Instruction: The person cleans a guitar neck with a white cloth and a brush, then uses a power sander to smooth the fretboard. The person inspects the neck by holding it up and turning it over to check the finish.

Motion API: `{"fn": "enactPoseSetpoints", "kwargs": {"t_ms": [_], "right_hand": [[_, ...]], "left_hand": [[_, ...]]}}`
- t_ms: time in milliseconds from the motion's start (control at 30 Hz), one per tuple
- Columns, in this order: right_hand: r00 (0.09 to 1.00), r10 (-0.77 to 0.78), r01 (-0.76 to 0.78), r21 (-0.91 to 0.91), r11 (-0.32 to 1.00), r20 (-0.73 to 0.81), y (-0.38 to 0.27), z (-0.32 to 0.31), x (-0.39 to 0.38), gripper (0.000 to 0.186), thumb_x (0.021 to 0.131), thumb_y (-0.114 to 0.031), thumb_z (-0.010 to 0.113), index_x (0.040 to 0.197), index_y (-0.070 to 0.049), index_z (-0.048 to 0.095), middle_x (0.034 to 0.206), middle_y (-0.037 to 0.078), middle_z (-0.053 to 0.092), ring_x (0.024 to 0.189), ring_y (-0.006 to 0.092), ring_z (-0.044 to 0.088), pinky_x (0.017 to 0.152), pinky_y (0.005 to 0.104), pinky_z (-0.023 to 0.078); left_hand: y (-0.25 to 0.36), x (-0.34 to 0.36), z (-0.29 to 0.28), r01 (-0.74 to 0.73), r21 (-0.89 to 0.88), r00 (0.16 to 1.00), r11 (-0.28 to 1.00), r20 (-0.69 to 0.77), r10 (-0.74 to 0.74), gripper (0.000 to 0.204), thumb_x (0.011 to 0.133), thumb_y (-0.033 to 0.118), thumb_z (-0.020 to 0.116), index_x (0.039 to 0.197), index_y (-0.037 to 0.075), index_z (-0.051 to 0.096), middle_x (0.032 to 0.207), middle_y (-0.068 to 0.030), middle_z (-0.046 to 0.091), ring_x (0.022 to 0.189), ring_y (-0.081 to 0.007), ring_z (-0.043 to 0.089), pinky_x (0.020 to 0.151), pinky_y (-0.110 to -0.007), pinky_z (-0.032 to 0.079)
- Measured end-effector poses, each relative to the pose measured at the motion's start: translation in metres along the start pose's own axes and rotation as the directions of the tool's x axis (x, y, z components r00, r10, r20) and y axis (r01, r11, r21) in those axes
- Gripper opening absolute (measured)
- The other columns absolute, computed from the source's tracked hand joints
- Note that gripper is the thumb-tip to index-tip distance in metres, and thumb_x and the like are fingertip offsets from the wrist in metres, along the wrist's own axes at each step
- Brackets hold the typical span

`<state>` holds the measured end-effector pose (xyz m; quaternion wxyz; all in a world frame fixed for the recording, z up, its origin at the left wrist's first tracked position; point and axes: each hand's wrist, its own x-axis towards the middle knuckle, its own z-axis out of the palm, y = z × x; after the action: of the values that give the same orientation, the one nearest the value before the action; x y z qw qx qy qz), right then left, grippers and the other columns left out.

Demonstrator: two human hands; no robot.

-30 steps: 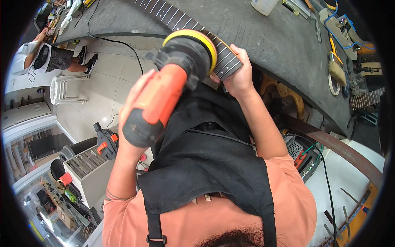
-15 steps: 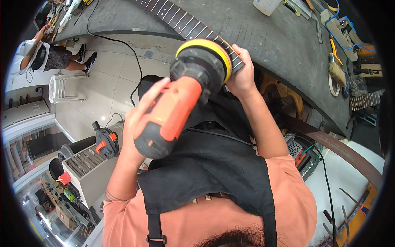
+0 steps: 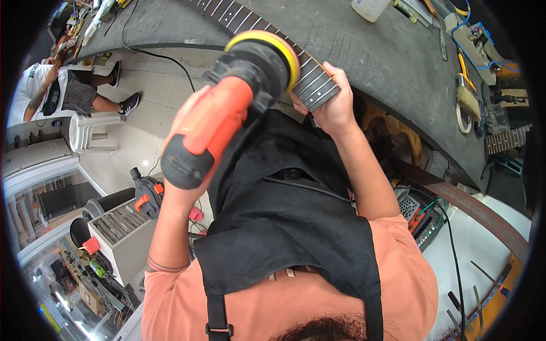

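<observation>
At 11 o'clock, an orange-and-black power sander (image 3: pixel 219 116) is gripped in the left hand (image 3: pixel 186 116); the palm and some fingers are hidden behind its body. The tool's outline is blurred, and whether its yellow-edged pad (image 3: pixel 287 48) touches the fretted guitar neck (image 3: pixel 315 85) cannot be told. Part of the neck is covered by the pad. Its near end, at 1 o'clock, is clasped by the right hand (image 3: pixel 336 108), the palm hidden underneath; its far end is cut off at 11 o'clock, over the dark workbench (image 3: pixel 369 62). A translucent bottle (image 3: pixel 368 8) is also cropped, at 1 o'clock.
</observation>
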<state>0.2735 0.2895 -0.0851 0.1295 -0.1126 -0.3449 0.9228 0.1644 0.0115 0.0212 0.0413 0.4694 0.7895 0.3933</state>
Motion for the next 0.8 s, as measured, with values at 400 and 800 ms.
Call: {"fn": "enactPoseSetpoints", "kwargs": {"t_ms": [400, 800], "right_hand": [[0.992, 0.047, -0.041, 0.053, 0.998, -0.116, -0.009, 0.038, -0.008, 0.053, 0.116, -0.047, 0.034, 0.111, -0.006, 0.067, 0.070, 0.006, 0.054, 0.049, 0.0185, 0.042, 0.047, 0.0355, 0.034], [1.000, 0.025, -0.025, 0.033, 0.999, 0.010, -0.007, 0.032, -0.007, 0.059, 0.117, -0.054, 0.031, 0.113, -0.005, 0.065, 0.069, 0.005, 0.048, 0.053, 0.0184, 0.043, 0.051, 0.0355, 0.038]], "left_hand": [[-0.026, 0.011, -0.033, -0.027, -0.134, 0.973, 0.991, -0.232, -0.005, 0.079, 0.087, 0.002, 0.087, 0.160, 0.000, 0.057, 0.163, -0.0218, 0.061, 0.154, -0.0333, 0.057, 0.128, -0.044, 0.043], [-0.025, -0.004, -0.036, 0.024, -0.340, 0.972, 0.940, -0.211, -0.101, 0.077, 0.095, 0.004, 0.086, 0.164, 0.005, 0.052, 0.172, -0.0142, 0.051, 0.151, -0.0279, 0.059, 0.126, -0.040, 0.045]]}}
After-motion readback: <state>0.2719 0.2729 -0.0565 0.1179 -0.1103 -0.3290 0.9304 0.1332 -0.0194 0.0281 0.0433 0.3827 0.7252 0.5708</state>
